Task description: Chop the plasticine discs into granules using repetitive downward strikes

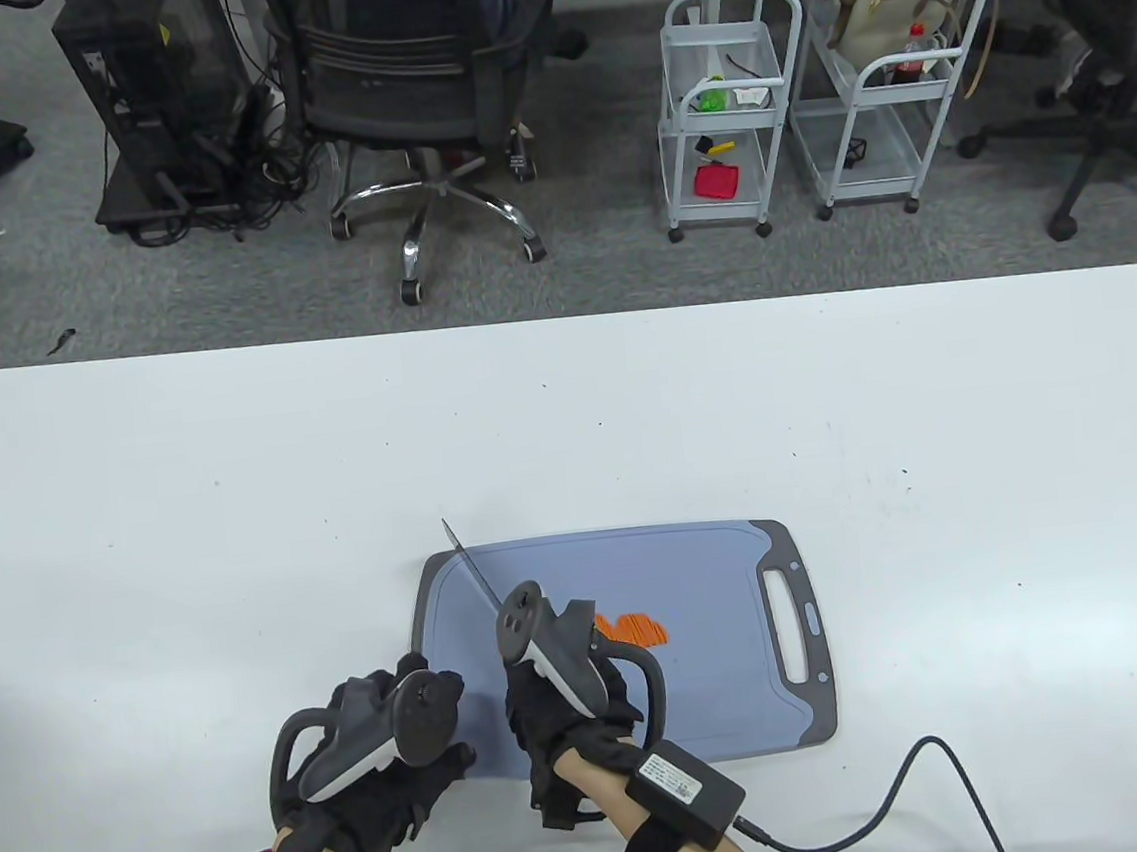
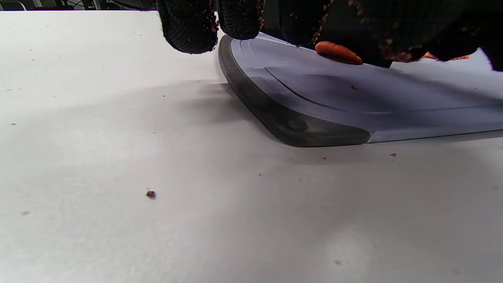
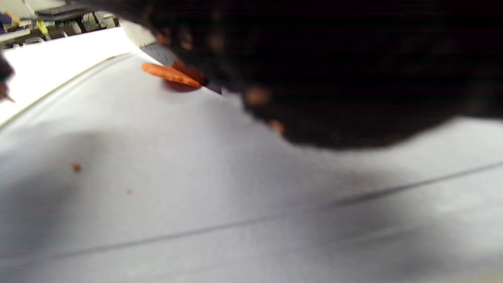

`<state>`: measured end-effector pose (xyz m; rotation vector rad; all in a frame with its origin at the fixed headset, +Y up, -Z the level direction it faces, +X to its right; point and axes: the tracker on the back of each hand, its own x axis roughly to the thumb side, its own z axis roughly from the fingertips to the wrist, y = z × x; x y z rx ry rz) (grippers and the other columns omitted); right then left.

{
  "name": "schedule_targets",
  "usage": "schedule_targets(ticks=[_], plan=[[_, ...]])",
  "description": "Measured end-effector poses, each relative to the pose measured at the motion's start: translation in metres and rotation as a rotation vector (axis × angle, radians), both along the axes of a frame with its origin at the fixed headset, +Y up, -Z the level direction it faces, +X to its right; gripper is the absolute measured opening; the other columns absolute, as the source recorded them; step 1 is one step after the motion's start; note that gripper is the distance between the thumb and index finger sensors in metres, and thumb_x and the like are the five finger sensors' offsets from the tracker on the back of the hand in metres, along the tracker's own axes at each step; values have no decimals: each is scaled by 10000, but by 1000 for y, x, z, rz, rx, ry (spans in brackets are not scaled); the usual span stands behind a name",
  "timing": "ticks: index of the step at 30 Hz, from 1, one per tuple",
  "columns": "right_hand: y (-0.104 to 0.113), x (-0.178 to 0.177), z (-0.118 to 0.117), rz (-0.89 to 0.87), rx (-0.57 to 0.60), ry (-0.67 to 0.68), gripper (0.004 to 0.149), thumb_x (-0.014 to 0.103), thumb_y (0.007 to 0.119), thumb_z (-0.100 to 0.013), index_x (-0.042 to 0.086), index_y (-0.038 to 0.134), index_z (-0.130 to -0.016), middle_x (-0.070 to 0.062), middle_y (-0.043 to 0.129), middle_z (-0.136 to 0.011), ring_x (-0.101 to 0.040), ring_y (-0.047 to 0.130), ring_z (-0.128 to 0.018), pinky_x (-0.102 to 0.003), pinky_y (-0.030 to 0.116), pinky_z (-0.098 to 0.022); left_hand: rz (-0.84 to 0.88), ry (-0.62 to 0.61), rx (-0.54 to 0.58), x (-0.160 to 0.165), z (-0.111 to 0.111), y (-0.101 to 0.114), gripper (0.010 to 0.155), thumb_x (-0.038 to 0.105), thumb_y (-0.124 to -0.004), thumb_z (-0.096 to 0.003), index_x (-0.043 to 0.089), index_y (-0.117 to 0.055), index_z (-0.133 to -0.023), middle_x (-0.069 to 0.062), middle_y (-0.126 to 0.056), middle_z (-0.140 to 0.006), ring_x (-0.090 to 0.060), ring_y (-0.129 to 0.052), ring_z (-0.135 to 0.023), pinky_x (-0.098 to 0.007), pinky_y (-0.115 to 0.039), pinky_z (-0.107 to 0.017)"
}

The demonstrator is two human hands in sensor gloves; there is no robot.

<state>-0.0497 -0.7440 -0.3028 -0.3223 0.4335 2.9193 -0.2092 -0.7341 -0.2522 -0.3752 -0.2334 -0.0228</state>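
Orange plasticine [image 1: 636,629] lies on the blue-grey cutting board [image 1: 729,632], partly hidden behind my right hand. My right hand [image 1: 555,699] grips a knife whose thin blade [image 1: 474,568] points up and to the far left over the board. My left hand [image 1: 390,765] rests at the board's near left corner; its fingers [image 2: 188,27] hang by the board's edge [image 2: 275,118]. An orange piece [image 2: 338,52] shows in the left wrist view, and one [image 3: 171,74] in the blurred right wrist view.
The white table [image 1: 234,498] carries small crumbs [image 2: 151,193]. The board's handle slot [image 1: 787,626] is on the right. A black cable [image 1: 915,794] runs from my right wrist across the table's near right. Chairs and carts stand beyond the far edge.
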Motion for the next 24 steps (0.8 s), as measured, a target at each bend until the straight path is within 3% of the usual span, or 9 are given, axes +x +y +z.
schedule_targets(ticks=[6, 10, 15, 16, 18, 22, 24], plan=[[8, -3, -14, -2, -16, 25, 523, 515, 724, -504, 78, 820, -773, 4, 981, -396, -152, 1091, -23, -435, 956, -97, 14, 5, 10, -2, 2, 3, 771, 625, -609, -382, 341, -536, -1096, -126, -473, -1243, -460, -629, -1075, -658, -465, -751], [16, 3, 6, -90, 62, 37, 523, 511, 726, -505, 71, 823, -772, -4, 983, -395, -159, 1091, -26, -438, 954, -95, 22, 12, 13, -3, 0, 4, 774, 623, -610, -384, 339, -532, -1099, -127, -470, -1243, -460, -625, -1076, -658, -460, -752], [-1, 3, 6, -58, 13, 6, 525, 513, 729, -503, 65, 807, -766, 5, 975, -387, -153, 1091, -15, -440, 955, -87, 11, 5, 19, -2, 1, 4, 773, 624, -610, -382, 342, -534, -1098, -125, -473, -1243, -460, -627, -1076, -658, -462, -752], [1, 4, 1, -67, -43, -20, 526, 519, 730, -502, 67, 801, -763, 13, 973, -383, -153, 1090, -12, -439, 957, -86, 9, 4, 28, -1, 1, 6, 774, 625, -609, -383, 340, -533, -1098, -125, -470, -1244, -460, -625, -1077, -659, -460, -752], [-2, 2, -3, -61, -7, -5, 528, 518, 730, -502, 64, 798, -762, 13, 971, -385, -152, 1091, -13, -439, 959, -89, 13, 7, 39, -1, 1, 8, 774, 624, -610, -382, 339, -535, -1098, -127, -473, -1243, -461, -626, -1076, -658, -463, -752], [8, -3, -11, -21, -41, 18, 523, 519, 729, -503, 77, 816, -770, 9, 980, -390, -152, 1093, -21, -434, 958, -95, 18, 4, 35, -2, 2, 7, 773, 625, -609, -382, 342, -534, -1097, -126, -472, -1244, -462, -626, -1076, -659, -463, -752], [15, -1, -4, -55, -10, 35, 525, 517, 726, -505, 75, 823, -772, 1, 982, -393, -162, 1090, -21, -435, 955, -95, 21, 7, 29, -3, 1, 7, 771, 623, -610, -383, 341, -536, -1097, -127, -474, -1243, -463, -628, -1074, -658, -464, -751]])
